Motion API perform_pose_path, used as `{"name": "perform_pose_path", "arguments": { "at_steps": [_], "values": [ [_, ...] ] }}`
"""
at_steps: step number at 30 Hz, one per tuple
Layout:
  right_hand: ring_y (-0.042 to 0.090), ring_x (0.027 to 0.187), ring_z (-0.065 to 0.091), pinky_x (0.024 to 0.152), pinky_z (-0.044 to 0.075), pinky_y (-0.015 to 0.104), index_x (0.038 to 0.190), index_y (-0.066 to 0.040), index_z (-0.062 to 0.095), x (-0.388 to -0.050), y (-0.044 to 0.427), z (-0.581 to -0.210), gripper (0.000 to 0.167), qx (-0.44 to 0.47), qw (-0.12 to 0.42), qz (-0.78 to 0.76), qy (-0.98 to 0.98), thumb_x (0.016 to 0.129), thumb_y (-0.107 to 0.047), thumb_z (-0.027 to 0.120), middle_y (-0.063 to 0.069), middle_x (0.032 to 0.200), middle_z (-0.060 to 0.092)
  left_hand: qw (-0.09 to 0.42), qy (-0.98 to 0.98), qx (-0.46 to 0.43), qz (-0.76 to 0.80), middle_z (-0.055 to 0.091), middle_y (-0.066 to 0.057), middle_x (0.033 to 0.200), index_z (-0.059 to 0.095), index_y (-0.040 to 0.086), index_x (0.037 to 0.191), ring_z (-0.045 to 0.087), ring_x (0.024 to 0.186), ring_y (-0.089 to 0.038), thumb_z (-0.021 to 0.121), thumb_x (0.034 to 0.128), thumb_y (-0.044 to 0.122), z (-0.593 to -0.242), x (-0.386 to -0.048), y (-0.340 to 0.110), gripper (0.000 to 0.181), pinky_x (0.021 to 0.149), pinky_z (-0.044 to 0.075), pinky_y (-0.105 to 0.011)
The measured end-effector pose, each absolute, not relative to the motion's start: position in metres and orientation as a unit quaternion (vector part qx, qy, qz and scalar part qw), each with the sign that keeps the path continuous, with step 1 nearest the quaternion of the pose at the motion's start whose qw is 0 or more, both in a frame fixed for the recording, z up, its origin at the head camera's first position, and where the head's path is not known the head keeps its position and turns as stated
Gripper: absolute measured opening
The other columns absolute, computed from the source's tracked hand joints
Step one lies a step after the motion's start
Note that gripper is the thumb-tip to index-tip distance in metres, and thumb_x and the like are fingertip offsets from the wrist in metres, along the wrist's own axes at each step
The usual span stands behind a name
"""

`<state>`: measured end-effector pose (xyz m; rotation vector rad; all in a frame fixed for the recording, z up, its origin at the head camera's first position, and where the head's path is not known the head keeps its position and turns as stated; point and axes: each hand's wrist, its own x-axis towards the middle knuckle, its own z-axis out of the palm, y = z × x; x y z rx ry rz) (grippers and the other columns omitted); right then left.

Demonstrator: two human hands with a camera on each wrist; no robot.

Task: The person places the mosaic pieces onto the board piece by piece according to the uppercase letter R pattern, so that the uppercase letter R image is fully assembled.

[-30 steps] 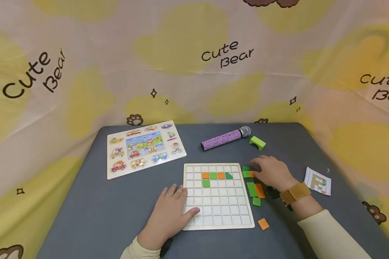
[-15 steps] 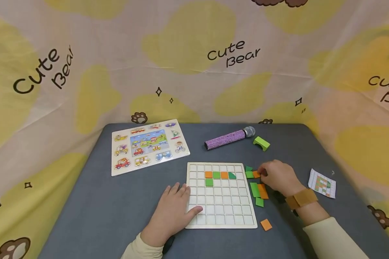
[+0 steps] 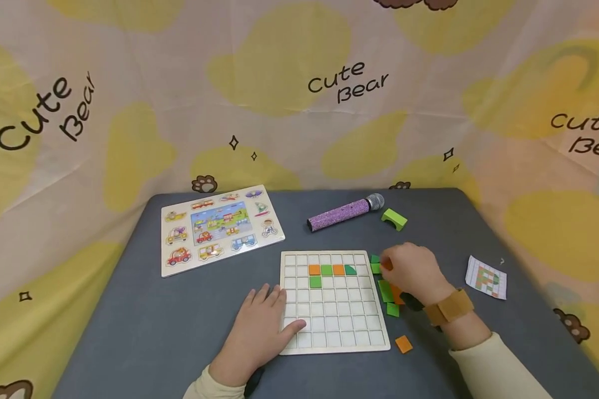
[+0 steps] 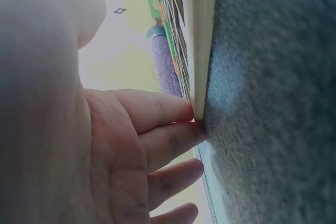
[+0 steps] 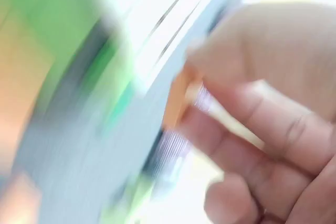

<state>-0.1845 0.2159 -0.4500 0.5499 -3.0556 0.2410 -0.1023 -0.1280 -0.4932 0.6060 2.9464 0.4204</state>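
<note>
A square white grid board lies on the table, with orange and green tiles in its upper rows. My left hand rests at the board's left edge, thumb on its surface and fingers spread; in the left wrist view the fingertips touch the board's side. Beyond the board's right edge, my right hand is above loose green tiles. The right wrist view, blurred, shows an orange tile pinched between thumb and fingers of that hand.
A picture puzzle board lies at the back left. Behind the grid board are a purple microphone and a green arch block. A patterned card lies at the right, and a single orange tile near the board's lower right corner.
My right hand has closed on an orange tile from the loose tiles and lifted it, moving slightly toward the board. The left hand stays in place against the board. The head view has shifted slightly.
</note>
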Motion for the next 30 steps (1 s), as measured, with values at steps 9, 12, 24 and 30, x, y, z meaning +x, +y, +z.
{"name": "perform_pose_path", "arguments": {
  "at_steps": [9,12,24,30],
  "values": [
    [0.012,0.075,0.056,0.062,0.046,0.028,0.086,-0.021,0.086,-0.171,0.119,-0.464,0.005,0.353,0.032,0.111,-0.928,0.087,-0.025,0.09,-0.011,0.082,0.076,0.031,0.969,0.201,0.138,0.059,-0.021,0.151,0.062,-0.004,0.146,0.05,0.144,-0.043,0.058,0.1024,0.065,-0.496,-0.102,-0.132,0.082,0.118,0.037,-0.062],
    [0.012,0.075,0.054,0.064,0.045,0.029,0.084,-0.022,0.086,-0.169,0.106,-0.468,0.005,0.365,0.031,0.103,-0.925,0.086,-0.025,0.089,-0.014,0.079,0.075,0.02,0.968,0.211,0.132,0.06,-0.02,0.15,0.062,-0.004,0.145,0.051,0.142,-0.043,0.058,0.1024,0.065,-0.496,-0.103,-0.13,0.081,0.117,0.039,-0.062],
    [0.014,0.079,0.057,0.071,0.052,0.033,0.087,-0.023,0.086,-0.163,0.103,-0.471,0.005,0.381,0.038,0.065,-0.922,0.087,-0.02,0.09,-0.01,0.086,0.073,0.033,0.969,0.211,0.127,0.059,-0.021,0.15,0.062,-0.004,0.146,0.05,0.144,-0.043,0.061,0.1016,0.064,-0.487,-0.105,-0.125,0.081,0.118,0.037,-0.062],
    [0.013,0.086,0.067,0.076,0.058,0.032,0.098,-0.02,0.087,-0.166,0.117,-0.468,0.007,0.358,0.017,0.101,-0.928,0.096,-0.019,0.081,-0.009,0.092,0.076,0.056,0.969,0.198,0.139,0.058,-0.021,0.152,0.06,-0.004,0.148,0.046,0.146,-0.043,0.059,0.101,0.066,-0.493,-0.105,-0.127,0.084,0.12,0.034,-0.063]
  ]
}}
